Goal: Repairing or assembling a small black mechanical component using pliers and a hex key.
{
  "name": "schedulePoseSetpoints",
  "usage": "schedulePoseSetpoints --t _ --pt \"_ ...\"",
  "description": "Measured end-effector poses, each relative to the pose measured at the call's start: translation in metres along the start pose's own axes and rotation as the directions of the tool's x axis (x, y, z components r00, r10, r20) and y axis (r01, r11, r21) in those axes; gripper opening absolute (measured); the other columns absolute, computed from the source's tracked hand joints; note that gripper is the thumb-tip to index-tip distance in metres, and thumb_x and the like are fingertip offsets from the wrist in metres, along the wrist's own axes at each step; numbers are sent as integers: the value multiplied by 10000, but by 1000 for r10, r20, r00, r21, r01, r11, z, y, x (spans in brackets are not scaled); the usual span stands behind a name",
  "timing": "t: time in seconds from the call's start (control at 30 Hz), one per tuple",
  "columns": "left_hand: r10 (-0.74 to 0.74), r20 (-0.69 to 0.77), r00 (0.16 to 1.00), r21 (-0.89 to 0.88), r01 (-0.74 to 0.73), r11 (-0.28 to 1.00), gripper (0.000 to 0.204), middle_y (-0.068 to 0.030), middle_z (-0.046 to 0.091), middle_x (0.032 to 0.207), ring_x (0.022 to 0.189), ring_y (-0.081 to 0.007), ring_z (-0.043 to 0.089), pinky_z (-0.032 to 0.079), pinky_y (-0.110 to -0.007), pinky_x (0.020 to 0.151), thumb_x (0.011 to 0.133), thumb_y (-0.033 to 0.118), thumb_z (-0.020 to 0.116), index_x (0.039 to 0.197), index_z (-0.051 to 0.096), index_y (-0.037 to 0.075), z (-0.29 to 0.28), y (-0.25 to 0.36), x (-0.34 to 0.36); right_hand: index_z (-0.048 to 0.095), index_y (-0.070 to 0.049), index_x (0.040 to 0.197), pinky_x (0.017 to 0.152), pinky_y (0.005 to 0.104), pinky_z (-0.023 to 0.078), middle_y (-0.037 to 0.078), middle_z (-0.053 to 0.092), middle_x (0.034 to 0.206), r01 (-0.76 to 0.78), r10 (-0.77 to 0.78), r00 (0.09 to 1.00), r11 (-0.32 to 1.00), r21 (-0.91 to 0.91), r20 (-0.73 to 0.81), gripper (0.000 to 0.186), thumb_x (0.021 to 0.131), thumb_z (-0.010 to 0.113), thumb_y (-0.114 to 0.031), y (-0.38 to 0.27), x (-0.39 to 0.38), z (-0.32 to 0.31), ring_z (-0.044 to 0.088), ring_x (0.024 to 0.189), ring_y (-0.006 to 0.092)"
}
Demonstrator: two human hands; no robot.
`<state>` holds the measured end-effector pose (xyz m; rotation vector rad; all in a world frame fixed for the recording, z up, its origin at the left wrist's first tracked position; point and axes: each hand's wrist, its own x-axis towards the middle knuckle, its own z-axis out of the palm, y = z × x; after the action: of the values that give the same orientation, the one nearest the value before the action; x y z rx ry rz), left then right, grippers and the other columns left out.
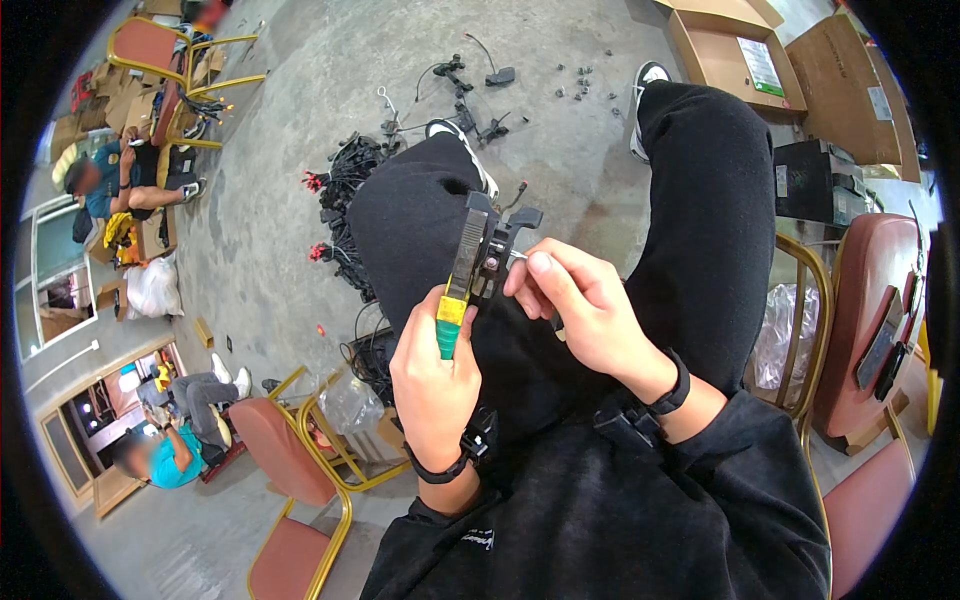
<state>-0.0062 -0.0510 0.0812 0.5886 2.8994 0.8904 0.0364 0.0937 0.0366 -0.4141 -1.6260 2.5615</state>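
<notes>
My left hand [437,395] is closed around a long black ridged piece [466,250] with a yellow band and a green end [450,338]; its exact kind is unclear. Against its right side sits a black bracket-like part [495,250] with a metal screw and a curved lever at the top. My right hand [580,300] pinches a thin shiny metal piece [518,254] between thumb and fingers, its tip close to the bracket. Both hands are over my lap, between my black-trousered legs.
On the floor beyond my left knee lies a heap of black cables [345,210] with red ends. Farther off are loose wired parts [455,85] and several small black pieces [585,85]. An open cardboard box [720,60], a black case [815,185] and chairs [870,310] stand around me.
</notes>
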Motion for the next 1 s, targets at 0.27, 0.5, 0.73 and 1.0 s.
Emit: schedulePoseSetpoints --t 0.27,0.5,0.73,1.0 --pt "25 -1 1000 35 -25 999 246 -187 605 885 798 -386 603 478 -406 679 807 13 633 1040 561 -15 3 1 -1 505 -39 851 420 227 311 -16 373 507 -508 274 862 464 726 427 358 1008 340 -315 -9 4 -13 356 386 76" --pt "47 -10 999 2 -47 999 243 -190 605 867 776 -388 603 478 -397 663 807 24 643 1033 565 -21 2 -2 0 561 -7 875 511 237 371 14 539 647 285 -332 943 847 -449 -27 228 979 430 -163 -2 9 -3 458 536 92" --pt "-18 17 1000 -8 18 1000 234 -190 609 857 776 -381 609 482 -384 671 806 27 646 1020 569 -26 -2 -1 1 571 -15 869 547 225 346 -3 478 640 28 -28 999 999 28 -19 255 978 443 -207 1 2 -4 405 578 59" --pt "55 -22 998 26 -54 998 250 -187 604 891 808 -379 607 481 -400 685 804 4 628 1044 560 -16 3 1 -2 509 -54 893 376 228 302 0 402 522 -535 241 844 440 721 480 312 1005 368 -310 -6 7 -15 349 382 81"
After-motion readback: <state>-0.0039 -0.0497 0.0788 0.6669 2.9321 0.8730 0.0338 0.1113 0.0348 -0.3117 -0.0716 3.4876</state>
